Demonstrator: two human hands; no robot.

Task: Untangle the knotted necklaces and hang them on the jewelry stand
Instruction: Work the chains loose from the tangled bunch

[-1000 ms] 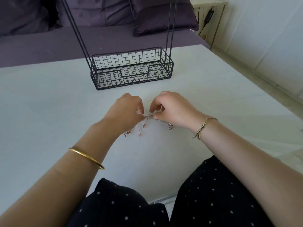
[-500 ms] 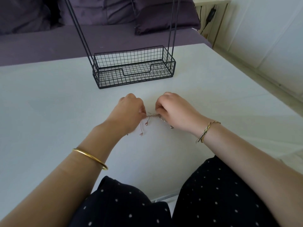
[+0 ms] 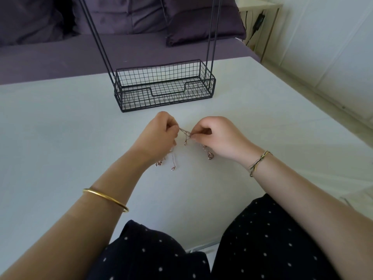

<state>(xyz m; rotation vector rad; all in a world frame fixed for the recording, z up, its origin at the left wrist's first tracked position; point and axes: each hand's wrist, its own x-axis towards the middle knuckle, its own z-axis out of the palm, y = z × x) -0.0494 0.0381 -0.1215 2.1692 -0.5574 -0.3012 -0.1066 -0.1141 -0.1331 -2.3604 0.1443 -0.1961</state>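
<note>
Left hand (image 3: 159, 136): you pinch the knotted necklaces (image 3: 186, 135).
Right hand (image 3: 218, 136): you pinch the same chains.
Jewelry stand (image 3: 164, 87): behind them on the tabletop (image 3: 60, 128).

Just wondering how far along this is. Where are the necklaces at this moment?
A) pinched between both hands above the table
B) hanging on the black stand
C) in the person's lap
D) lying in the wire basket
A: the tangled necklaces stretch between the left hand and the right hand, both pinching them, with loose ends dangling toward the white table.
</note>
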